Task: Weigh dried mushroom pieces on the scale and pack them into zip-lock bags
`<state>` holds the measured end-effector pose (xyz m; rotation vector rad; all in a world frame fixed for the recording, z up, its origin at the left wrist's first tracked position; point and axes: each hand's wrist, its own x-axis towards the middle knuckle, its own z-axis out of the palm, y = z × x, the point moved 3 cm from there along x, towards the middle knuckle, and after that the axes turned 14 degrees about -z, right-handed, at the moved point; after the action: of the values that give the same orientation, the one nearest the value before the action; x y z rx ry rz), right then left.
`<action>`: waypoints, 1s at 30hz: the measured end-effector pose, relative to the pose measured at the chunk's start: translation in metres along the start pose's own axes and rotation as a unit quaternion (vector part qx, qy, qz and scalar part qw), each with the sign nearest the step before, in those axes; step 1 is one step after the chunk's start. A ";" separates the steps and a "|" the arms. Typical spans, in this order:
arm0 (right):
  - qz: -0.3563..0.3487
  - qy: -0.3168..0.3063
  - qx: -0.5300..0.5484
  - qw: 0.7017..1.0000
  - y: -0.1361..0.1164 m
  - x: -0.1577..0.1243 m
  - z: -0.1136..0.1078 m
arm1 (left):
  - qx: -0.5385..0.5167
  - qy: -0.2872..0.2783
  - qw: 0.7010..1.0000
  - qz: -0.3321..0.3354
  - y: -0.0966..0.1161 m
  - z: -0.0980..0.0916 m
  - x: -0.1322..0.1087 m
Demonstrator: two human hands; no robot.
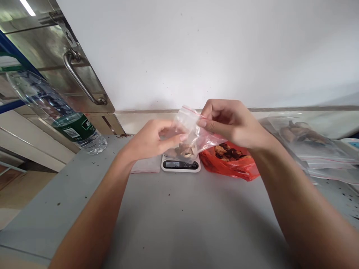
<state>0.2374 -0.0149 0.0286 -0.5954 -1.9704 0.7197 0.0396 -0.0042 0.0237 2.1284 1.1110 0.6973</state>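
water bottle (60, 118) at 9 o'clock of the scale, lying tilted on the grey table (174, 216), label toward camera. steel cabinet door with a curved handle (81, 80) behind it, 10 o'clock.

left hand (153, 140) raised above the table, at 9 o'clock of the bag. thumb and fingertips pinched on the left edge of the small zip bag (192, 130); the rest of the fingers curled loosely, not clenched.

zip bag is clear with a red strip along the mouth, held between both hands directly above the digital scale (181, 163). pale brownish pieces sit in its lower end; cannot tell whether that end rests on the platform or hangs just clear. display lit, digits too small to read. a whitish flat packet (146, 165) lies just beside the scale at its 9 o'clock.

right hand (228, 121) at 3 o'clock of the bag, fingers folded, thumb and forefinger gripping the upper right part of the bag near the strip.

judgement on working the bag well: keep the two pinches level with each other on the mouth so the strip stays straight, keep the contents low and away from the seal, and let neither wrist lean on the scale.

orange plastic bag (230, 160) with dark dried pieces at 3 o'clock of the scale, touching or nearly so. further to 3 o'clock, a stack of clear bags (308, 145) holding similar brown pieces. dark crumbs scattered over the table at far right.
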 end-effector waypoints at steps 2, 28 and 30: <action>0.012 -0.001 -0.008 1.000 -0.001 0.000 0.000 | 0.021 -0.014 1.000 -0.011 -0.001 0.003 0.001; -0.015 0.045 -0.119 0.992 0.016 0.000 0.004 | -0.034 -0.117 0.989 -0.087 -0.006 0.003 -0.002; 0.005 0.039 -0.095 0.995 0.017 -0.001 -0.001 | -0.059 -0.105 0.987 -0.109 -0.008 0.000 -0.002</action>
<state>0.2404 -0.0035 0.0164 -0.7374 -1.9760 0.5107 0.0349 -0.0023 0.0173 1.8950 1.1352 0.4152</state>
